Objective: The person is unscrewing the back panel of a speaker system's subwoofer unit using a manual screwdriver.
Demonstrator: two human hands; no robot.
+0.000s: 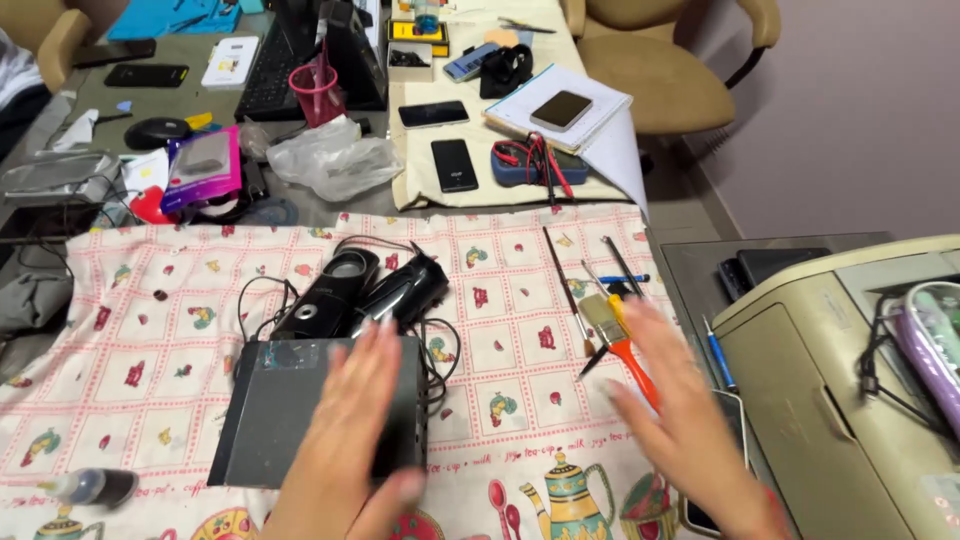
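The left hand (350, 430) is resting flat, fingers released, on the dark grey box (290, 420) at lower centre; the right hand (680, 410) is hovering open-fingered over the orange-handled brush (622, 345).

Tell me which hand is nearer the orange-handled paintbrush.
Right. The right hand hovers over the paintbrush, covering the end of its orange handle; the left hand lies well to its left, flat on the dark box.
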